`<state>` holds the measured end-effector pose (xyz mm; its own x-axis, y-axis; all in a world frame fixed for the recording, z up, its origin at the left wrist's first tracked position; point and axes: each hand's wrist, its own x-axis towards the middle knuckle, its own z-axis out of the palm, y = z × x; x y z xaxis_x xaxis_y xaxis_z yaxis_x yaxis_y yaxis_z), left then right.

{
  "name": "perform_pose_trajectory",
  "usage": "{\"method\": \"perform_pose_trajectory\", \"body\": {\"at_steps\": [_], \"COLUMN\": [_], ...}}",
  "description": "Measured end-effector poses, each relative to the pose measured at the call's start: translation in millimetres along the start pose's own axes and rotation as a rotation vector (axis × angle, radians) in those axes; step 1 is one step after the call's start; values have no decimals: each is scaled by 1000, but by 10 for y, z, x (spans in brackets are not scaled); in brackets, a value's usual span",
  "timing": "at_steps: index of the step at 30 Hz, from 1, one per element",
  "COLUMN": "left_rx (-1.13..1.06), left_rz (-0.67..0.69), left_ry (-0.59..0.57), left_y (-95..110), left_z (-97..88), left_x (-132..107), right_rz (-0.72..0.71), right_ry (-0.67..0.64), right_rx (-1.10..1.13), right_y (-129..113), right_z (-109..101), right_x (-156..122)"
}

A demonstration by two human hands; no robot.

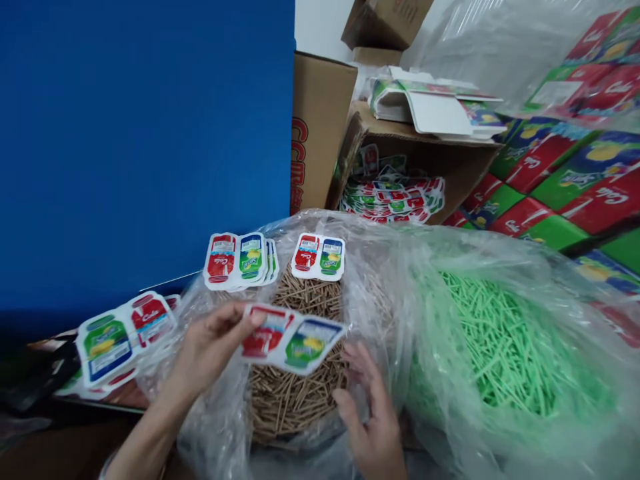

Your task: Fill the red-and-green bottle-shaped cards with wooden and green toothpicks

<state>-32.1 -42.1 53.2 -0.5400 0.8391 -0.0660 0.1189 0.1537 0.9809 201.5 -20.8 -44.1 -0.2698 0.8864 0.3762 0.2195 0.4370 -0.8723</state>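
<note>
My left hand (210,347) pinches the left end of a printed sachet card (293,339), which has a red Cola can and a green and blue Sprite can on it. The card hangs tilted over a bag of thin brown sticks (285,400). Just right of the card is my right hand (367,400), fingers apart and holding nothing. One more card (319,257) lies on the far end of the brown sticks. Beside it, a stack of cards (237,261) rests on the clear plastic. Further left, several cards (120,340) lie in a pile.
To the right stands a plastic bag of green sticks (505,347). Behind, an open cardboard box (465,160) holds many cards, with folded white sheets (440,110) on top. Red, green and blue boxes (560,180) are stacked at right. A blue panel (145,133) fills the left.
</note>
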Motion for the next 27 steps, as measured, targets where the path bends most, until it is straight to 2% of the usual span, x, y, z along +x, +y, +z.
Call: {"method": "perform_pose_trajectory", "body": {"at_steps": [3,5,8,11,13,15,18,21,27], "left_rx": [-180,-306,-302,-153,-120,-131,-154,-164,-205], "left_rz": [-297,-450,-611,-601,-591,-569,-518,-499,-563], "left_ry": [-103,-79,-115,-110,-33,118,302,308,240], "left_y": [-255,-392,-566,-716,-779,-804,-807,-817,-871], "left_z": [20,46,-7,-215,-399,-565,-703,-701,-641], "left_x": [-443,-658,-848,-867,-808,-729,-648,-648,-691], "right_rz": [165,279,274,57,-139,-304,-447,-513,-584], "right_ry": [-164,-266,-450,-655,-655,-619,-632,-659,-719], "right_rx": [93,132,79,-123,-360,-616,-867,-939,-850], "right_y": [-24,-44,-70,-42,27,120,234,273,289], "right_z": [211,318,336,212,142,138,248,364,394], "right_x": [-102,-180,-206,-91,4,61,66,65,178]}}
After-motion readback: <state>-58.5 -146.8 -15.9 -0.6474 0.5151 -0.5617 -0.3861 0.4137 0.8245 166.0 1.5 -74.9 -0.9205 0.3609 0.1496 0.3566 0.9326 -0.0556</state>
